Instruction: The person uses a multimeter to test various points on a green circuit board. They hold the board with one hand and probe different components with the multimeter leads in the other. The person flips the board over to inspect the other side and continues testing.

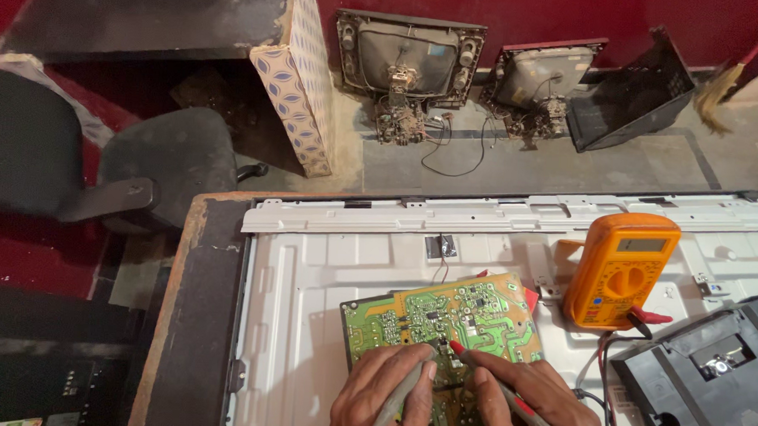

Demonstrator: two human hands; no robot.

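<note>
Item: green circuit board (443, 314), solder side up, pale copper-toned traces, yellowish along its far edge. It lies flat on the white metal back panel (306, 321) of a flat television, long axis running left to right and tilted slightly, right end farther away.

Left hand (384, 396): fingers pinched round a grey probe (401, 393), tip on the board's near part.

Right hand (537, 403): fingers pinched round a red probe (495, 384), tip pointing up-left, just beside the grey tip.

Nearby: orange multimeter (619, 270) right of the board, leads plugged in; black plastic module (709, 372) at far right. Two bare picture tubes (407, 61) lean on the red wall.
</note>
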